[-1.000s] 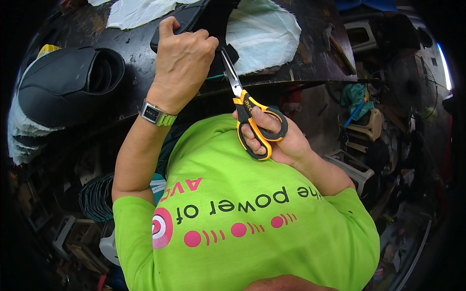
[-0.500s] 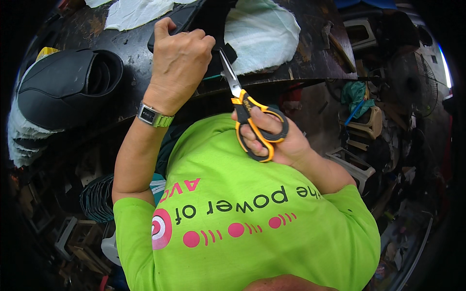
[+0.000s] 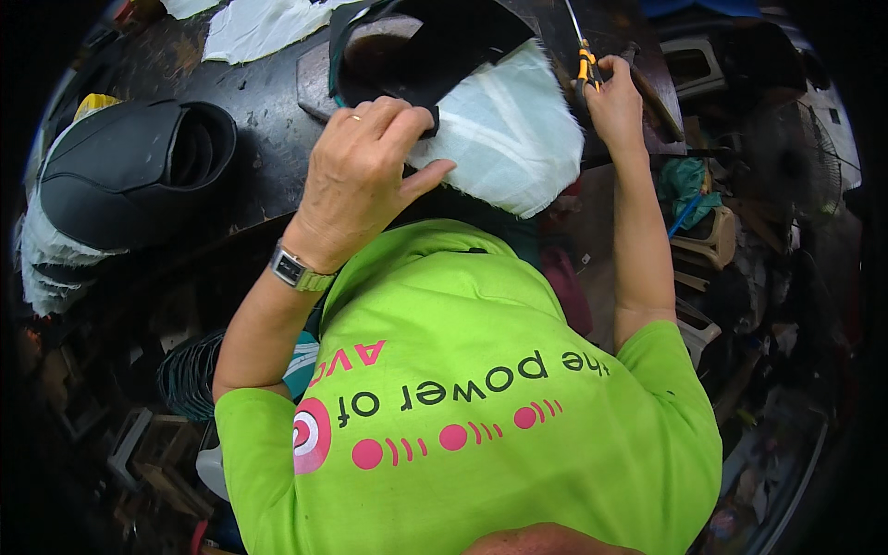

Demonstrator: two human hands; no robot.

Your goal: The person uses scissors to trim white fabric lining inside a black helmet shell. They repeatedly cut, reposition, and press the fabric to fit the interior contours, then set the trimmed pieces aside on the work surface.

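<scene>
My left hand (image 3: 363, 180) is closed on the near edge of a black curved shoe upper (image 3: 472, 51), its thumb stretched to the right. White cloth lining (image 3: 513, 129) spreads from the upper toward the table's near edge. Further right, the fingers of my right hand (image 3: 618, 109) are closed on the yellow and black handles of a pair of scissors (image 3: 588, 68). The blades point away from me over the table, and their tips reach near the top of the picture.
A stack of black shoe uppers (image 3: 116, 171) with white lining stands at the left of the dark table (image 3: 264, 120). White cloth scraps (image 3: 264, 30) lie at the back. To the right are a long bar-like tool (image 3: 655, 106), stools (image 3: 708, 233) and a fan (image 3: 805, 153).
My right hand has carried the scissors away from the upper to the far right. My left hand has shifted nearer and rightward, and the upper has turned, showing more lining.
</scene>
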